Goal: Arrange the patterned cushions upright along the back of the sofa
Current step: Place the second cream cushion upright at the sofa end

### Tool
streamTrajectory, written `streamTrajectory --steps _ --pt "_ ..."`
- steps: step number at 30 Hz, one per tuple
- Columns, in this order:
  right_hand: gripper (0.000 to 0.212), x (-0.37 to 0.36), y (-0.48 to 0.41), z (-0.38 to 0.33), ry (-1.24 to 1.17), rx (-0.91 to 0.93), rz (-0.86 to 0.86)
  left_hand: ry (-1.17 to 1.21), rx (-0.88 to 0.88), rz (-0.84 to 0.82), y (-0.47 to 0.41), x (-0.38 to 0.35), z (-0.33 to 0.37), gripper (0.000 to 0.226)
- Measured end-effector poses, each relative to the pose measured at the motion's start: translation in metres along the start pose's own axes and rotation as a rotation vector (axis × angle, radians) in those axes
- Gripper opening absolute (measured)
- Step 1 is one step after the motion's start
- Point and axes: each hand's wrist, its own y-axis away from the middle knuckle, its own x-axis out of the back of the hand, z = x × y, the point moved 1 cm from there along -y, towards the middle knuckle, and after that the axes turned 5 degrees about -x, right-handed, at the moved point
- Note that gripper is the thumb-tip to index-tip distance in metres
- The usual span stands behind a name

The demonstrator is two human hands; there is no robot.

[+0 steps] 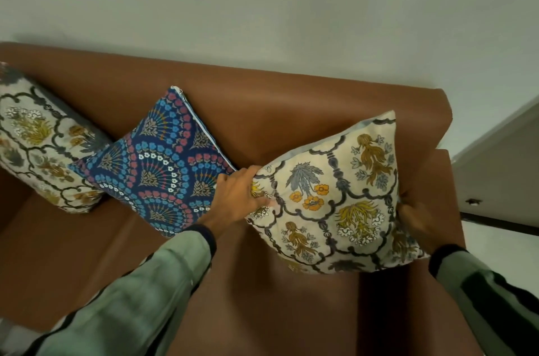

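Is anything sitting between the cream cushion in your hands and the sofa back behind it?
Nothing visible. The cream cushion, held by the left hand and right hand, has bare sofa back behind it. The blue cushion sits to its left, beside the path, not in it.

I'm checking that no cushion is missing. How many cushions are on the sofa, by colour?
Cream floral cushions: 2, one at the left end, one held in both hands
Blue fan-pattern cushion: 1
Total: 3
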Motion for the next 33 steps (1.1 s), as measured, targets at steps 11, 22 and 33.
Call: streamTrajectory --steps 11,22,33 --pt "0.010 -0.033 0.077 -0.116 0.002 0.867 0.735 -0.318 -0.077 0.101 -0.009 0.043 -0.062 0.085" --pt "0.046 -0.128 0.018 -0.088 0.826 0.790 0.277 -0.847 -0.293 -0.397 -0.022 0.046 -0.119 0.100" --pt "0.057 -0.158 0.021 -0.085 0.926 0.796 0.323 -0.585 -0.351 -0.277 0.044 0.095 -0.143 0.065"
